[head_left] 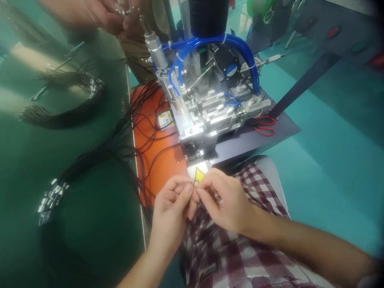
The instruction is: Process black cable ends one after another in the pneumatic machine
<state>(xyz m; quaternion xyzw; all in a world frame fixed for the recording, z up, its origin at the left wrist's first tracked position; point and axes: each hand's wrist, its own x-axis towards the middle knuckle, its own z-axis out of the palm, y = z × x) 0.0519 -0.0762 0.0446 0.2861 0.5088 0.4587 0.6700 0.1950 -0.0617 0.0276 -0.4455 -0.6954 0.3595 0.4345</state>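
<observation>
My left hand [171,208] and my right hand [229,202] meet in front of the machine, thumbs and fingertips pinched together. Between them is something small and thin; fingers cover most of it, so its kind cannot be made out. Just behind the fingertips shows a white label with a yellow triangle [198,173]. Beyond my hands stands a metal bench machine [207,120] with blue air hoses [183,52]. Black cables [99,154] run from the green table onto the machine's orange base [163,168], left of my left hand.
Shiny metal ends [52,200] cap a cable bundle on the green table [99,224]. Another dark cable bundle [75,114] lies farther back. Red-handled scissors [265,126] rest on the machine's right side. At the top left, another person's hands [111,18] hold small metallic parts.
</observation>
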